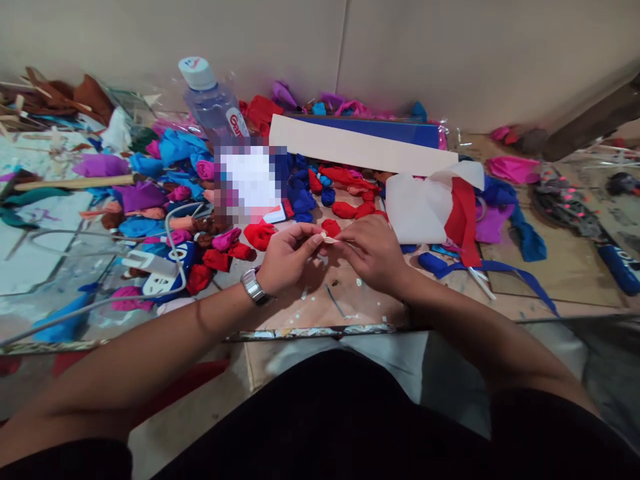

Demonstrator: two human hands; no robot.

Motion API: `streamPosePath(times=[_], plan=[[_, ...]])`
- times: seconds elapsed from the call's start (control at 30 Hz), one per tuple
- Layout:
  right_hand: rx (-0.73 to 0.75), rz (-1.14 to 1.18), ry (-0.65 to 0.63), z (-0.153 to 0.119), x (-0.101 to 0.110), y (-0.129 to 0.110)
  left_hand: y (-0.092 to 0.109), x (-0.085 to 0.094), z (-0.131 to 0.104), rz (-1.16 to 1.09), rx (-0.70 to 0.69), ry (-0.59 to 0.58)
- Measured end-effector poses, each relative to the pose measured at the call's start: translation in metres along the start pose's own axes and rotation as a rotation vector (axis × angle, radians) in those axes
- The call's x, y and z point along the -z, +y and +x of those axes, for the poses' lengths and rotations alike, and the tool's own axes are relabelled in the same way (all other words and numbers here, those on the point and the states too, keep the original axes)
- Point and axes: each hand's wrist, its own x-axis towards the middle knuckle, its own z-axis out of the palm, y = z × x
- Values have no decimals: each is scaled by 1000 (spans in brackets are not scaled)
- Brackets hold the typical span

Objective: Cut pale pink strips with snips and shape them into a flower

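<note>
Above the front middle of the worktable, my left hand (287, 259) and my right hand (374, 251) meet at the fingertips. A small pale strip (330, 240) is pinched between them, an end in each hand; its material is too small to make out. Right behind the fingertips shows a small red bundle (330, 227), and I cannot tell whether it touches the strip. To the left lie red rolled cloth pieces (260, 235). White sheet material (417, 210) and a folded red cloth (464, 220) lie beyond my right hand.
A clear bottle (213, 107) with a white cap stands at the back left, near a blurred-out patch. A long cream board (360, 147) lies across the back. On the left, a grey cable (183, 267) runs by a power strip (159, 283) among colourful cloth bundles. A blue ribbon (520, 272) lies right.
</note>
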Motion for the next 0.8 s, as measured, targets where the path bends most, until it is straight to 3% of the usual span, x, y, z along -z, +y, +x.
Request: streamPosePath(times=[0.33, 0.67, 0.8], plan=[[-31, 122, -80, -4, -3, 8, -10, -1, -8, 14, 123, -73], [-7, 52, 4, -7, -6, 10, -13, -9, -13, 288, -111, 63], [-17, 43, 36, -7, -5, 7, -16, -11, -12, 293, -172, 78]])
